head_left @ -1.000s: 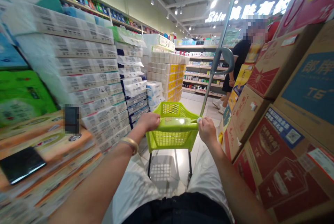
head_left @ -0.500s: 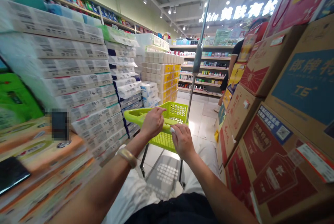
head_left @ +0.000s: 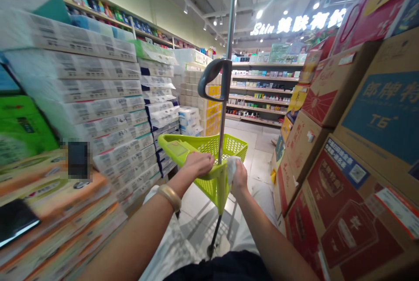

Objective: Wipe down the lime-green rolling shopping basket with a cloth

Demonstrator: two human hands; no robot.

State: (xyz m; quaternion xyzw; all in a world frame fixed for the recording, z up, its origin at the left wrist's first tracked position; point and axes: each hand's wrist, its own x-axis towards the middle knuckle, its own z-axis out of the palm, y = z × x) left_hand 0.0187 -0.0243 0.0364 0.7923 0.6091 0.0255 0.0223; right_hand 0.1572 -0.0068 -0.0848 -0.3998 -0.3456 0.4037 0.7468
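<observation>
A lime-green plastic basket trolley (head_left: 231,147) stands in the aisle in front of me, turned so one corner points at me. Its grey metal pole with a curved handle (head_left: 214,74) rises from that corner. My left hand (head_left: 199,164) curls over the basket's near rim. My right hand (head_left: 238,175) presses a small white cloth (head_left: 231,166) against the basket's near corner beside the pole. A gold bangle (head_left: 170,195) is on my left wrist.
Wrapped tissue packs (head_left: 98,97) are stacked high on the left. Piled cardboard cartons (head_left: 353,141) line the right. The tiled floor (head_left: 255,154) runs ahead between them to product shelves (head_left: 258,97) at the back. A dark phone (head_left: 13,224) lies on the low left stack.
The basket has swung round so its corner and pole now face me. My left hand moved along the rim; my right hand moved with the cloth to the corner. The person ahead is gone from view.
</observation>
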